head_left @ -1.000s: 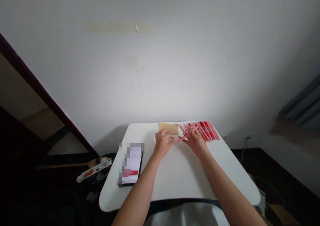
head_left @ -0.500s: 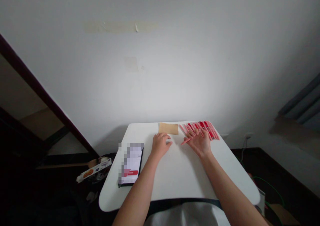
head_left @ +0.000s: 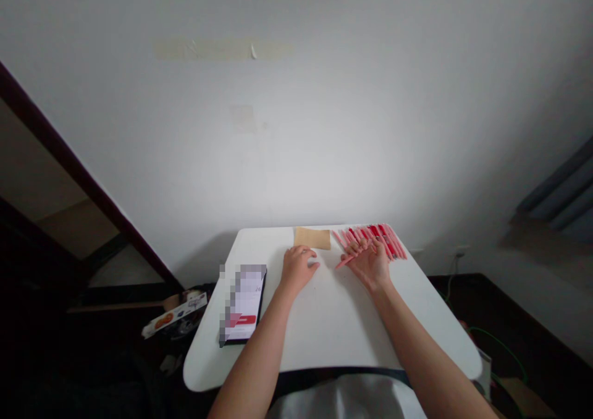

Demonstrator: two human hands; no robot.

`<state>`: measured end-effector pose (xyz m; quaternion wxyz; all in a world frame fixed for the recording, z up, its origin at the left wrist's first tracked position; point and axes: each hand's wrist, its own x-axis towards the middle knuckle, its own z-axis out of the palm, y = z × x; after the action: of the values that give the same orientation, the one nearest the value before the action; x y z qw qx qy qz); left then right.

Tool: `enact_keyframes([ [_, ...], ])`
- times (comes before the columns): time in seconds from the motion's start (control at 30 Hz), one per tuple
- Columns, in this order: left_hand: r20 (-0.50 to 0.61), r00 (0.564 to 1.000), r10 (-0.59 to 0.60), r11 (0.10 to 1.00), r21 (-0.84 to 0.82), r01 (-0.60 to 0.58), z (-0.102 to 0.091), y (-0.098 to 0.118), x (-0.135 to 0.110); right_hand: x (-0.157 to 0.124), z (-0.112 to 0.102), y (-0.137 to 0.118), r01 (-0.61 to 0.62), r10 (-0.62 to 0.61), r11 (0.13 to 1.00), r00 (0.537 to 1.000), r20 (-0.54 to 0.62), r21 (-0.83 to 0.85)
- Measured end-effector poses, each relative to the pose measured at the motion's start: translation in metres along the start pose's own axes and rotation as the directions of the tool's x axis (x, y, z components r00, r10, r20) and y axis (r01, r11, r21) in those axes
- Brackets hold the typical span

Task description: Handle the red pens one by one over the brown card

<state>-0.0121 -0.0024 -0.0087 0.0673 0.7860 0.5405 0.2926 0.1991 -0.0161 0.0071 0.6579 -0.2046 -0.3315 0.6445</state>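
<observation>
My right hand (head_left: 370,264) is turned palm up at the far right of the table, its fingers curled around a slim pink pen-like stick (head_left: 344,262). One end of the stick pokes out to the left, while the fingers hide the rest. Right behind this hand lies a row of several pink and red pen-like sticks (head_left: 393,241), side by side and partly covered by the fingers. My left hand (head_left: 297,269) rests on the tabletop with nothing in it, thumb and fingers apart. Just beyond its fingertips is a flat tan piece (head_left: 312,238), perhaps paper or card.
A phone (head_left: 243,304) with a lit screen lies on the white table (head_left: 343,332), left of my left forearm. The wall (head_left: 324,128) rises directly behind the table. To the left, a long printed box (head_left: 176,315) sits lower down among clutter.
</observation>
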Motion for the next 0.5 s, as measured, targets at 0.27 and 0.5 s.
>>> enact_keyframes([
  [0.27,0.009,1.0,-0.002,1.0,-0.006,0.002,-0.0017,0.0006,-0.0001,0.0024,-0.0001,0.0014,0.01,-0.01,1.0,1.0,-0.028,-0.006],
  [0.5,0.01,1.0,-0.008,1.0,-0.009,0.008,-0.001,0.0002,0.0,0.0011,0.0006,0.0005,0.032,-0.034,0.997,0.999,-0.02,-0.073],
])
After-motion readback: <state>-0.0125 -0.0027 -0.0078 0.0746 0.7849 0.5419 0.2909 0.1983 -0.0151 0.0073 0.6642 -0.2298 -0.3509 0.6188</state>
